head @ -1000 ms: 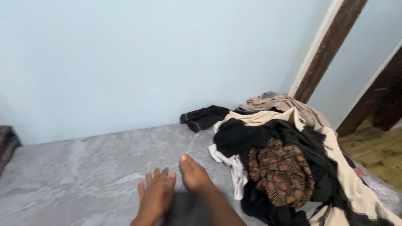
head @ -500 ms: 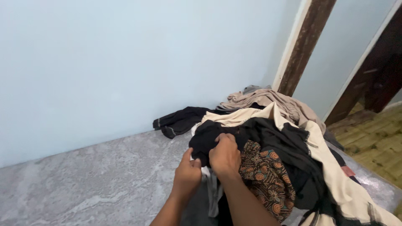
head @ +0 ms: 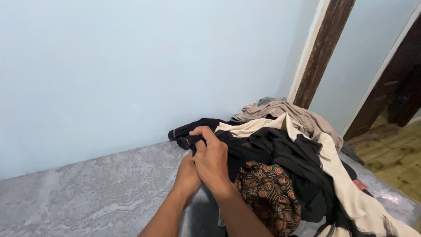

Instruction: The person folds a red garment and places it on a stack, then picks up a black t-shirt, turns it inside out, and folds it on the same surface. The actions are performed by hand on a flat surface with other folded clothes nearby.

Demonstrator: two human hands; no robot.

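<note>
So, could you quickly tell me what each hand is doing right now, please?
Left hand: mostly hidden behind the right; grip cannot be told.
Right hand: closed on the black garment.

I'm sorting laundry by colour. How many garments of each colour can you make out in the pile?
Black garments: 1 clump, number unclear, gripped by the right hand and left hand
Cream: 1
Tan: 1
Brown patterned: 1
Total: at least 4

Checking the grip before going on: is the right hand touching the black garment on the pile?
Touching. The head view shows the right hand with its fingers curled over the edge of the black garment.
</note>
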